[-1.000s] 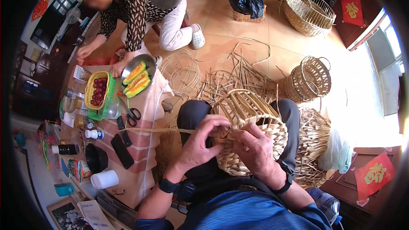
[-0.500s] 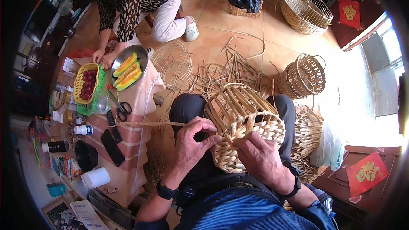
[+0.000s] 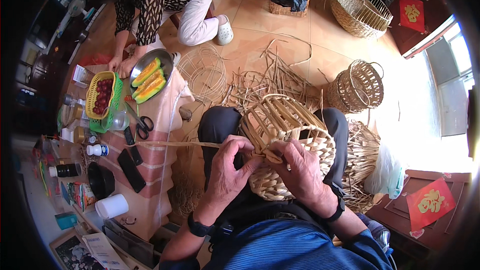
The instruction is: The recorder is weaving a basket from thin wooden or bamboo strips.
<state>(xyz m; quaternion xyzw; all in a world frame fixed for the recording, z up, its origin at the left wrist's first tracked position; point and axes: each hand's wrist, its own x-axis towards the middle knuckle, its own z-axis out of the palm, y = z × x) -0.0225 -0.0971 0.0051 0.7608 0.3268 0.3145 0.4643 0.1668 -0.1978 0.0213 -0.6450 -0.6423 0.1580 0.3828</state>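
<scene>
A half-woven bamboo basket [image 3: 290,125] lies on its side across my lap, open ribs pointing away from me. My left hand [image 3: 231,170] pinches a long flat bamboo strip [image 3: 175,144] that runs out to the left over the table. My right hand [image 3: 300,172] presses on the woven band of the basket, fingers at the spot where the strip enters the weave. Both hands touch at the basket's near rim.
A low table [image 3: 155,170] on my left carries a metal bowl of cut fruit [image 3: 150,76], a yellow-green fruit basket [image 3: 101,93], scissors [image 3: 142,125], bottles and a white cup [image 3: 112,205]. Another person [image 3: 160,0] bends over it. Loose strips and finished baskets [image 3: 357,87] lie on the floor.
The basket has turned slightly on my lap and my hands have closed together at its rim. The other person has leaned further over the table's far end.
</scene>
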